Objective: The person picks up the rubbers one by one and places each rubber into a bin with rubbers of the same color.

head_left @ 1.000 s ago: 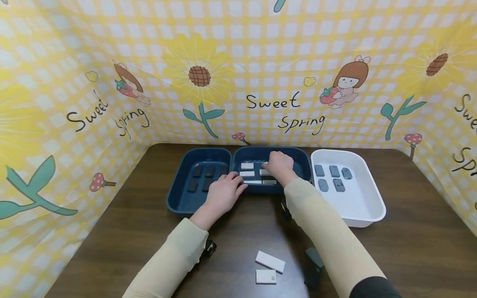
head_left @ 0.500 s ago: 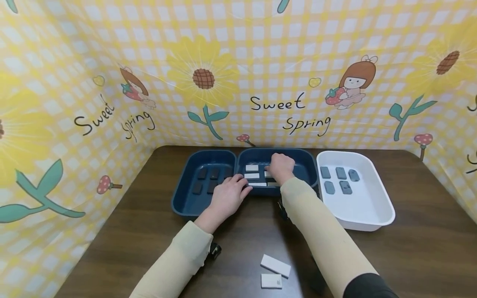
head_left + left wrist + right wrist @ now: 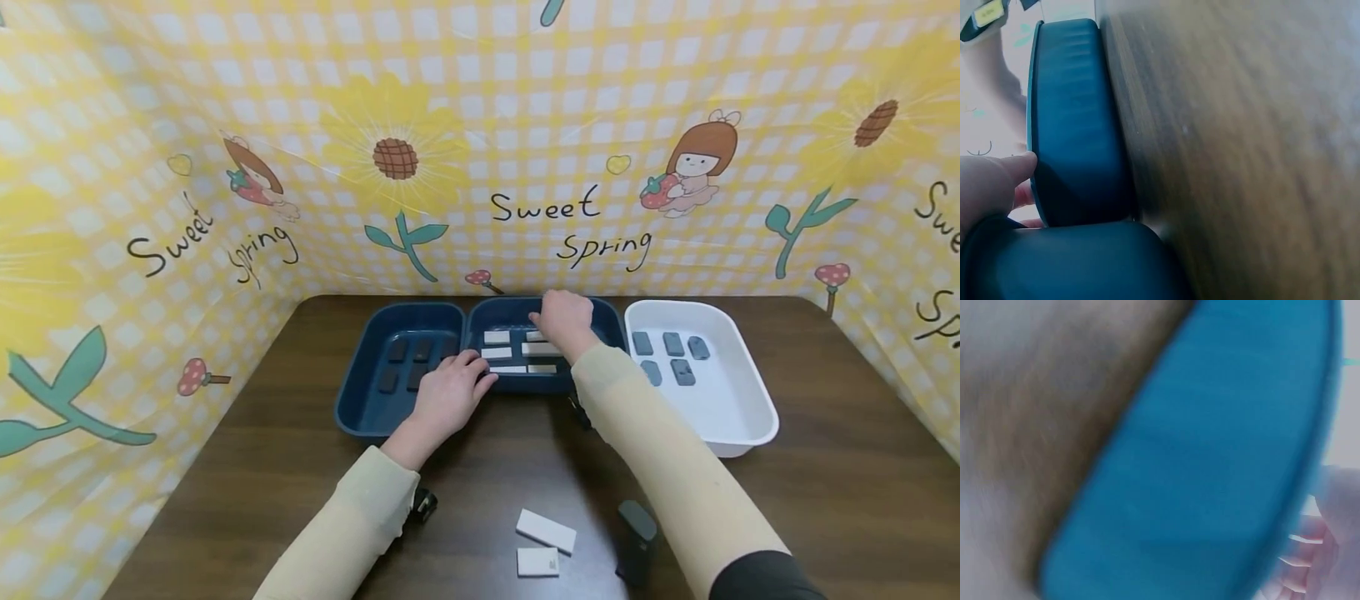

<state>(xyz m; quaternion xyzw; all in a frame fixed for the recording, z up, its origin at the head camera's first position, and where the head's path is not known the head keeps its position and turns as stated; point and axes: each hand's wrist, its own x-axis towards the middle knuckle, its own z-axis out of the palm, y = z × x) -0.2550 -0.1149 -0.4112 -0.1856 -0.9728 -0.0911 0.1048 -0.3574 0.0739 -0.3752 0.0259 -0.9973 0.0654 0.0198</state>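
Observation:
My left hand [image 3: 448, 390] holds the front left corner of the middle dark blue tray [image 3: 525, 383]. In the left wrist view its thumb [image 3: 1019, 165] lies on the tray's rim, with fingers on the inner side. Inside stand two columns of flat white blocks [image 3: 497, 353]. Over the right column is my right hand [image 3: 567, 323], with curled fingers. Beside it shows part of the back white block [image 3: 535, 337] of that column. The right fingertips are hidden, in the right wrist view by the tray wall [image 3: 1210, 444], so any grip on a block cannot be seen.
A second dark blue tray [image 3: 375, 408] with several dark blocks adjoins on the left. On the right, a white tray [image 3: 712, 408] holds several grey pieces. Two loose white blocks [image 3: 546, 531] and a dark grey object [image 3: 637, 522] lie on the wooden table [image 3: 285, 467] near me.
My right hand has shifted slightly away from me, uncovering more of the right column's white blocks. My left hand stays at the tray corner. The head view has swayed a little.

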